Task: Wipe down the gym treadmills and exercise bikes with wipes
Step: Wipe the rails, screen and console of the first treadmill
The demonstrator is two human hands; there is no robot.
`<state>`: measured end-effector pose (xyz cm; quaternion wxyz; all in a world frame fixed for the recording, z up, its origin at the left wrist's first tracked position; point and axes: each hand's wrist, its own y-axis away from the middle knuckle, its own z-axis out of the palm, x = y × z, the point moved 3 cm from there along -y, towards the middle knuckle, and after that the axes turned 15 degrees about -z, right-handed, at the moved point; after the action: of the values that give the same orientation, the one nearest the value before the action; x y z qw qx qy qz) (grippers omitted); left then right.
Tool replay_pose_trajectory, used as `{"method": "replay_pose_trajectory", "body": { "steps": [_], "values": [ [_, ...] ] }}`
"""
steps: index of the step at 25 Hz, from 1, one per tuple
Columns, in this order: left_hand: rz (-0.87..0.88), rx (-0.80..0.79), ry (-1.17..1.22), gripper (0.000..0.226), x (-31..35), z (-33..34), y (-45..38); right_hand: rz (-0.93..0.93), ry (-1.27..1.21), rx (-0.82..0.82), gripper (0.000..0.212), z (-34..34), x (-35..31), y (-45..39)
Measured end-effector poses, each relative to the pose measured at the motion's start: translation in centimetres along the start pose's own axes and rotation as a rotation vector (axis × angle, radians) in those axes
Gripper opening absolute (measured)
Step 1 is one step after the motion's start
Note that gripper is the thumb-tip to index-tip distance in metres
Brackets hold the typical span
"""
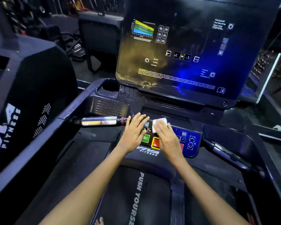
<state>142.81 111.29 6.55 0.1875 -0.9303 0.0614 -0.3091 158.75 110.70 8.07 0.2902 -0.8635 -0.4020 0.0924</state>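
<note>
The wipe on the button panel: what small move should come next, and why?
Probably slide the wipe toward the right, over the blue buttons. The right hand presses it flat near the panel's middle, and the left hand rests flat on the left part.

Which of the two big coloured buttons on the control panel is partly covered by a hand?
The red button: the right hand overlaps its edge, while the green button shows whole.

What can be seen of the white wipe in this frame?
The wipe is a small white sheet, seemingly folded and soft like paper or cloth, lying flat on the treadmill's button panel. The right hand presses it with straight fingers, covering its near part; its far edge shows. The left hand rests beside it, apart.
</note>
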Motion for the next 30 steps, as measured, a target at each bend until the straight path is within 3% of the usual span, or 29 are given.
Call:
{"method": "replay_pose_trajectory", "body": {
  "steps": [2,6,10,13,18,22,25,28,30],
  "values": [
    [-0.009,-0.037,0.043,0.052,-0.2,0.0,-0.1,0.058,-0.028,0.025,0.042,0.3,-0.3,-1.9],
    [0.044,-0.058,0.043,0.055,-0.5,-0.6,-0.2,-0.09,0.017,0.123,0.034,-0.5,-0.3,-2.6],
    [0.12,-0.057,0.009,0.056,-2.3,-2.0,-0.1,0.134,0.047,0.256,0.021,-2.2,0.2,-2.5],
    [0.139,-0.07,-0.065,0.057,-4.7,-3.5,0.4,0.118,-0.026,0.188,0.025,0.2,-2.4,-5.5],
    [-0.06,-0.042,-0.097,0.057,-11.2,-8.4,0.7,0.084,-0.165,0.189,0.027,2.6,-5.6,-11.4],
    [-0.234,0.037,-0.233,0.056,-15.2,-12.2,1.2,0.008,-0.042,0.017,0.029,7.2,-9.7,-12.8],
    [-0.331,0.073,-0.375,0.051,-17.3,-14.2,1.8,-0.029,-0.123,-0.054,0.03,10.3,-13.3,-15.4],
    [-0.387,0.07,-0.511,0.062,-19.0,-15.5,2.9,-0.1,-0.147,-0.099,0.032,11.2,-14.3,-16.1],
    [-0.477,0.064,-0.582,0.069,-19.4,-16.1,3.5,-0.029,-0.122,-0.071,0.031,10.5,-13.0,-14.9]
  ]
}}
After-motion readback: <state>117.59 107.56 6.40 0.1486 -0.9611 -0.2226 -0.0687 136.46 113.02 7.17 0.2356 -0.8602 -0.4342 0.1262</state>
